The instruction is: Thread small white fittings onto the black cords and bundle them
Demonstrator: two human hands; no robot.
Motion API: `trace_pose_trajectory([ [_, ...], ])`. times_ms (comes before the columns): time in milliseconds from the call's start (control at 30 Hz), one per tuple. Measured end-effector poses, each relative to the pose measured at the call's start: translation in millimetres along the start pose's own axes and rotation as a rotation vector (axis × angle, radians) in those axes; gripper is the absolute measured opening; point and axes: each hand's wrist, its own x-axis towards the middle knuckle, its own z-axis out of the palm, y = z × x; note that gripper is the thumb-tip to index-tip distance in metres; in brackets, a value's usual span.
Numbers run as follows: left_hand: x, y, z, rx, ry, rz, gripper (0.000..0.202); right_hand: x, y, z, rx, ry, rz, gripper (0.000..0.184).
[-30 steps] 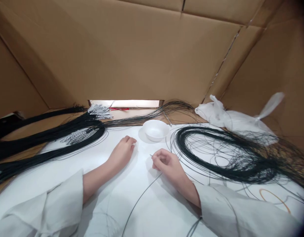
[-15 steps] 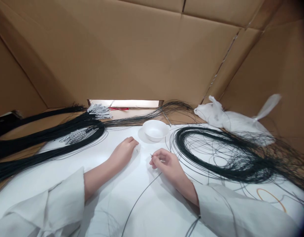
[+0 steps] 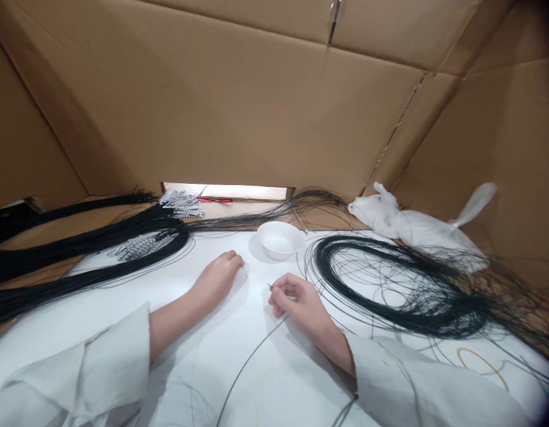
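My right hand [image 3: 297, 301] rests on the white table [image 3: 176, 296] with its fingers pinched on the end of a thin black cord [image 3: 251, 356], whose tip pokes out to the left. The cord runs from the hand toward me. My left hand [image 3: 219, 274] lies palm down on the table, fingers curled under, a little left of the cord tip. I cannot see what, if anything, is under its fingertips. A small white bowl [image 3: 278, 239] stands just beyond both hands.
A big loose coil of black cords [image 3: 390, 284] lies right of my right hand. Long black cord bundles [image 3: 87, 243] with silvery beaded ends [image 3: 181, 201] stretch across the left. A white plastic bag [image 3: 408, 222] sits at the back right. Cardboard walls [image 3: 238, 107] enclose the table.
My left hand slid slightly forward toward the bowl, then back a little. My right hand kept its pinch on the cord. The view tilted down slightly.
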Motion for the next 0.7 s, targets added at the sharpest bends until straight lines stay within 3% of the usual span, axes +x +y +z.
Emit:
trace_pose_trajectory([
  [233,-4.2,-0.9,-4.0,-0.071,0.063,-0.125,0.021,-3.0,-3.5,-0.7,0.0,-0.014,0.004,0.017],
  [367,-17.0,15.9,-6.6,-0.184,0.113,-0.233,0.018,-5.4,-5.6,-0.1,-0.021,-0.015,-0.01,0.014],
  [467,-33.2,41.6,-8.0,-0.325,0.072,-0.273,0.017,-7.6,-6.0,0.6,-0.017,-0.05,-0.034,0.011],
  [567,-44.6,65.4,-10.0,-0.688,-0.045,-0.358,0.012,-10.2,-6.4,1.6,-0.034,-0.059,-0.088,0.008],
  [700,-45.0,73.1,-10.2,-0.87,-0.078,-0.361,0.009,-12.9,-6.8,2.8,-0.052,-0.046,-0.119,0.007],
])
